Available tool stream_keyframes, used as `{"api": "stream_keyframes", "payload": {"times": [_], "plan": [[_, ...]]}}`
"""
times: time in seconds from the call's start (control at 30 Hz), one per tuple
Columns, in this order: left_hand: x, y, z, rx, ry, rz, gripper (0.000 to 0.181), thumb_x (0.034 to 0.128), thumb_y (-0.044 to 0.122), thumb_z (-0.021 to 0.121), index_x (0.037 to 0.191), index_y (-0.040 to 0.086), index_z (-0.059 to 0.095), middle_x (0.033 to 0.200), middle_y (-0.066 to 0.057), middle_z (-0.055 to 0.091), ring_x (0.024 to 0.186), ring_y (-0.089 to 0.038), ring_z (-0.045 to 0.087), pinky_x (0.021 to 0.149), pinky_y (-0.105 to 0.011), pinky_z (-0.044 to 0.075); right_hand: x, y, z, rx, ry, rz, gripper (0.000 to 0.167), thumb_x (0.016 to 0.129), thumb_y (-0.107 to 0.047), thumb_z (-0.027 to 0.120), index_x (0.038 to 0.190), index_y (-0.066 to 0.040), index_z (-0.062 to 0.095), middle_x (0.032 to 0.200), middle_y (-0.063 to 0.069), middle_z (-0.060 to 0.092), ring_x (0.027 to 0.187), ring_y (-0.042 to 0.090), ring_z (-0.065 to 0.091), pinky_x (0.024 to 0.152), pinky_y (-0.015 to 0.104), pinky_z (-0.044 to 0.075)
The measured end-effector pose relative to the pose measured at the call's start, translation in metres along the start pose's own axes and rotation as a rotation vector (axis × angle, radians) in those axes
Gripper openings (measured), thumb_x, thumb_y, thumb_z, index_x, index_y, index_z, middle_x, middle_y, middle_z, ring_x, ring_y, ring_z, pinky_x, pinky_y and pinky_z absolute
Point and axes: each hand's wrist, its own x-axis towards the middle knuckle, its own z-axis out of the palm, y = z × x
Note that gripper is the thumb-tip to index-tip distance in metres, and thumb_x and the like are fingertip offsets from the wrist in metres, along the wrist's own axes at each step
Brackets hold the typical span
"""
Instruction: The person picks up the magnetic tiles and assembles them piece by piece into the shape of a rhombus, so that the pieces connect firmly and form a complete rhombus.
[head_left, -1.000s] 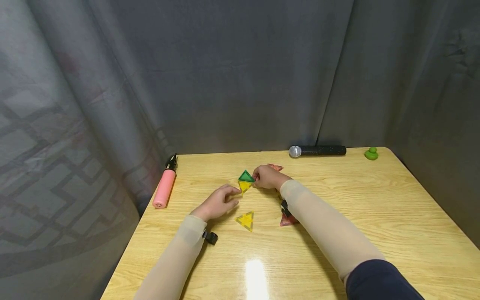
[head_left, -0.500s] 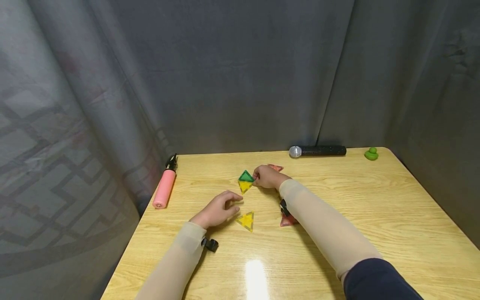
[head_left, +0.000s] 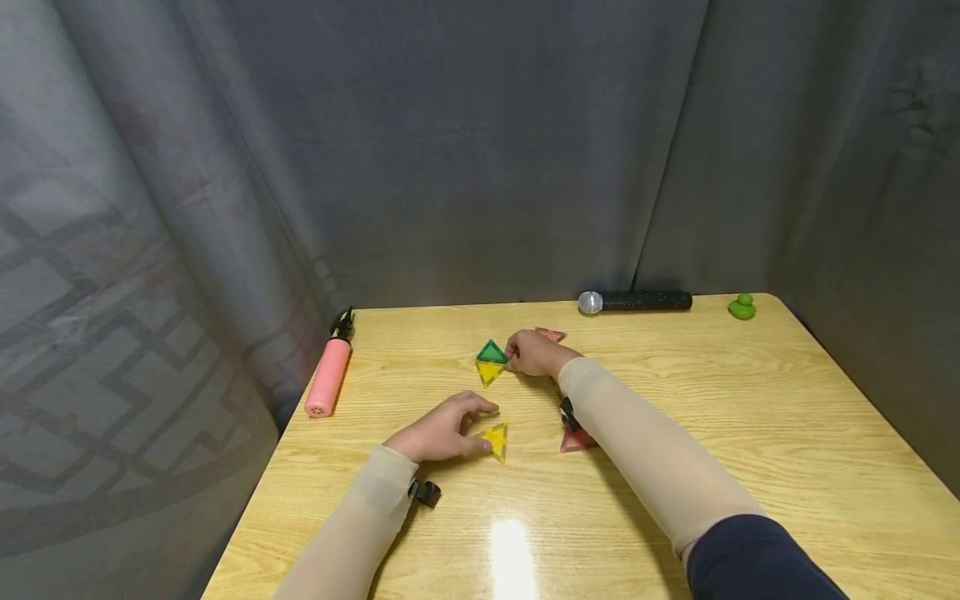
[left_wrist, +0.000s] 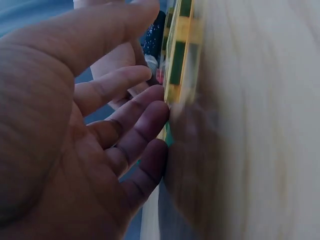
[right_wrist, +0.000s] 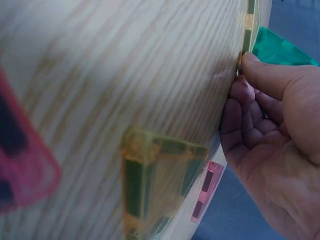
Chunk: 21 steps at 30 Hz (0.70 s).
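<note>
Flat on the table lies a yellow triangular magnetic tile [head_left: 490,372], its edge meeting a green triangular magnetic tile [head_left: 492,352]. In the right wrist view the green tile leans up off the table. At the right corner where they join, my right hand [head_left: 534,353] pinches the yellow tile between thumb and index finger, the other fingers curled. My left hand [head_left: 444,430] is spread loosely, its thumb at a second yellow triangular tile [head_left: 498,438], covering that tile's left corner. In the left wrist view this tile's edge [left_wrist: 178,62] stands close to the fingertips.
Red triangular tiles lie behind the right hand [head_left: 551,334] and beside the right wrist [head_left: 575,439]. Another yellow tile [right_wrist: 160,175] sits under the right forearm. A pink hand pump [head_left: 330,377], a microphone [head_left: 634,302] and a green toy [head_left: 742,307] stand near the table's edges.
My left hand has drawn back from the joined tiles, toward me and slightly right, to the nearer yellow tile. My right hand has stayed at the joined tiles.
</note>
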Motion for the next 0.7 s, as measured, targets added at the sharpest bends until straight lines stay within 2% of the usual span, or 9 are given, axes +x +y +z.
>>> {"api": "stream_keyframes", "payload": {"times": [0.17,0.37,0.7], "plan": [[0.0016,0.0026,0.0034,-0.01,-0.03,0.017,0.066,0.0899,0.036,0.086,0.147,0.015,0.059,0.141,0.002,0.055,0.12,-0.018,0.055,0.105,-0.039,0.048,-0.0004,0.0019,-0.0001,0.009,0.003,-0.003,0.009,0.101,-0.014,0.072,0.098,-0.006,0.069,0.089,0.003,0.06,0.079,0.017,0.053,0.078,0.032,0.044],[0.0033,0.0035,0.006,0.008,-0.03,0.017,0.074,0.0839,0.042,0.09,0.147,0.018,0.06,0.137,0.006,0.055,0.117,-0.015,0.053,0.103,-0.037,0.048,-0.0006,0.002,-0.0007,0.01,0.005,-0.002,0.009,0.101,-0.014,0.072,0.1,-0.006,0.069,0.09,0.004,0.061,0.079,0.017,0.053,0.079,0.033,0.045],[0.0033,0.008,0.0095,0.006,-0.019,-0.001,0.078,0.0824,0.041,0.092,0.148,0.015,0.059,0.135,0.003,0.054,0.115,-0.016,0.052,0.102,-0.036,0.047,0.0011,0.0021,0.0006,0.015,0.003,-0.001,0.008,0.101,-0.013,0.071,0.099,-0.006,0.068,0.093,0.005,0.061,0.081,0.018,0.053,0.079,0.033,0.044]]}}
